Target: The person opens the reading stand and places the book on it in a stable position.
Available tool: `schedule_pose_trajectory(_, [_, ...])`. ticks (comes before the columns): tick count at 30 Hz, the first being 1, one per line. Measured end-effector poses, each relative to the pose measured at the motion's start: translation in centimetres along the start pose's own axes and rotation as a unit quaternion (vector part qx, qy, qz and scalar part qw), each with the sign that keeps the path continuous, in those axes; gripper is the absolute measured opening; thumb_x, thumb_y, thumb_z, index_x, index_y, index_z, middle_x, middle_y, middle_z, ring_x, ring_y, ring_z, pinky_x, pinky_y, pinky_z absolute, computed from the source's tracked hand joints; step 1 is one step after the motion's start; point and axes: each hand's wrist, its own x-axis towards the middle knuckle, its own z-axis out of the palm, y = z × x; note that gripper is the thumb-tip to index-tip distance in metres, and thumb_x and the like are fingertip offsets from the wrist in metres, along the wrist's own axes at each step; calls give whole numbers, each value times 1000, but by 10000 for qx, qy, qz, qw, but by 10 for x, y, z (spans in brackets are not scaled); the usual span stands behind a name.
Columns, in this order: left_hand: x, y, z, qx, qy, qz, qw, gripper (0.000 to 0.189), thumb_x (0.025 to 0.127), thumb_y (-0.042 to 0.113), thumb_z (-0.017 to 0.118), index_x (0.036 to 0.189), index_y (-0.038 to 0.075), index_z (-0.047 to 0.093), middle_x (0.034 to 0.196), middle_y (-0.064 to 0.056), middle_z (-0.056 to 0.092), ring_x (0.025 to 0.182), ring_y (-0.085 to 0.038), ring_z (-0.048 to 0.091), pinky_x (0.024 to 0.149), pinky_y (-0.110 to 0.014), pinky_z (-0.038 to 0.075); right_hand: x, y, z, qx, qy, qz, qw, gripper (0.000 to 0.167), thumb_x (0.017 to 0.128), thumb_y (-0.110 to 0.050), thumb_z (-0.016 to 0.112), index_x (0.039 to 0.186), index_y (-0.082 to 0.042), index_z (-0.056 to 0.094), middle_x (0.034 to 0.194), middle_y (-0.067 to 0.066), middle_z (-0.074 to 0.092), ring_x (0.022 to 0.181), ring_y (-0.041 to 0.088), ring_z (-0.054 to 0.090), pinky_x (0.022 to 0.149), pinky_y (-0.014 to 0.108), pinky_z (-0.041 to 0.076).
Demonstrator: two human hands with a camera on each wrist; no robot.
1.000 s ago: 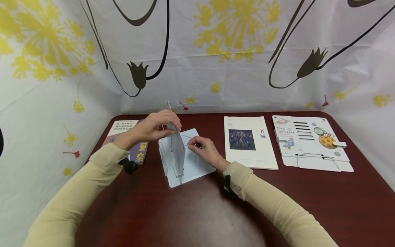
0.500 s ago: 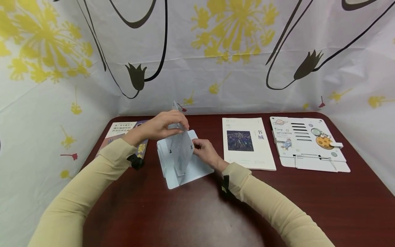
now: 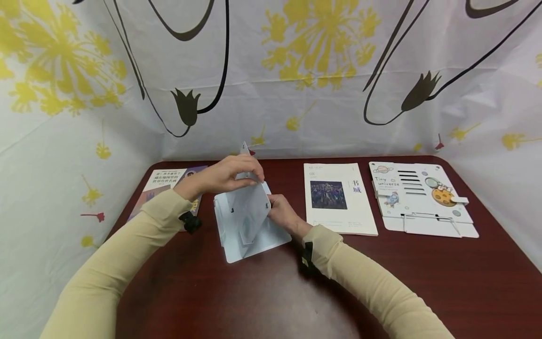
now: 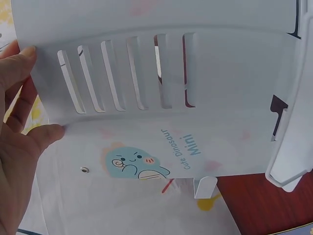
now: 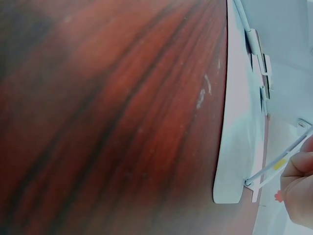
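Left hand [image 3: 226, 174] grips book stand [image 3: 250, 209]; beside it, right hand [image 5: 299, 193] (half-cropped) apparently pinches wire prop [image 5: 272, 163]; slipping risks collapse.

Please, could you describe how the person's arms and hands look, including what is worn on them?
The left sleeve and right sleeve are long, plain and beige, each with a wide cuff. A small black device sits at the left wrist and another at the right wrist. The left hand and right hand wear no gloves. No cables show.
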Motion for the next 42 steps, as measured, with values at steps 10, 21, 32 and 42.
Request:
schedule_pose_trajectory(10, [-6,3,-2,8,9,59,10000,17,84,-3,65,97,8,65,100,-2,63,99,-16,56,88,-34,45,1,4,5,41,-189,-200,9996,13,85,5,62,96,10,68,89,23,68,67,6,54,61,21,44])
schedule_pose_trajectory(21, [-23,12,-7,6,181,0,9998,22,83,-7,64,97,10,63,105,-5,62,102,-18,54,81,-33,44,-4,1,9,-70,-109,-249,9996,8,86,4,63,91,8,68,87,18,66,69,7,48,62,19,41])
schedule_pose_trajectory(32, [-29,18,-4,-240,177,173,9994,26,82,-9,63,97,12,63,105,-5,63,105,-19,54,90,-34,44,-28,-43,22,-175,170,31,9997,8,85,7,61,89,13,66,78,23,63,61,9,46,55,18,39])
schedule_pose_trajectory(42, [-41,24,-7,-308,304,110,9990,27,80,-12,63,97,9,64,107,-4,63,112,-20,53,97,-33,44,-33,-49,31,-193,323,319,9988,13,86,2,63,93,12,68,87,24,67,66,12,48,56,18,39])
